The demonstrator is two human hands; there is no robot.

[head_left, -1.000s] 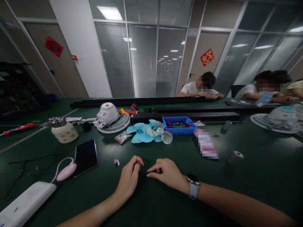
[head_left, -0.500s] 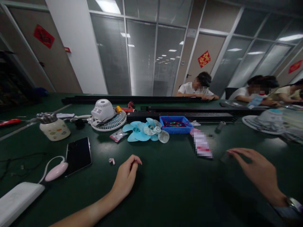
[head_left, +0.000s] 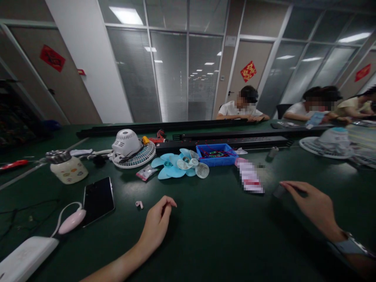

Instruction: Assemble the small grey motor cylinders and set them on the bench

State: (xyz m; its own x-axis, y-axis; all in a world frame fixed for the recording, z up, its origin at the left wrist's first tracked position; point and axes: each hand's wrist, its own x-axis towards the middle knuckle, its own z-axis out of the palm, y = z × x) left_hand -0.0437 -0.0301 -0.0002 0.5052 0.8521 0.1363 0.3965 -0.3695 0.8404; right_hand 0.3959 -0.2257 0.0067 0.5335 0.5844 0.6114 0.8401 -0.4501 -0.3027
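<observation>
Between the thumb and fingertips of my right hand (head_left: 314, 207) is a small grey cylinder (head_left: 279, 190), held at the right of the dark green table. What exactly it is cannot be made out. My left hand (head_left: 157, 219) rests on the table with its fingers curled in, and nothing shows in it. A pale pink earbud (head_left: 139, 204) lies just left of that hand. Beyond it are blue fan blades (head_left: 176, 163) with smaller clear ones overlapping them. A pink and white packet, partly pixelated (head_left: 249, 176), lies between my hands, farther back.
At the back stand a white fan housing (head_left: 126, 143), a blue tray (head_left: 219, 159) of wires, black bars (head_left: 235, 143) and a grey cylinder (head_left: 273, 152). On the left are a jar (head_left: 69, 170), a tablet (head_left: 98, 200) and a white box (head_left: 28, 258). People sit across the table.
My right hand has shifted slightly left with the small cylinder still in its grip. The left hand stays nearly where it was. The whole view has tilted slightly.
</observation>
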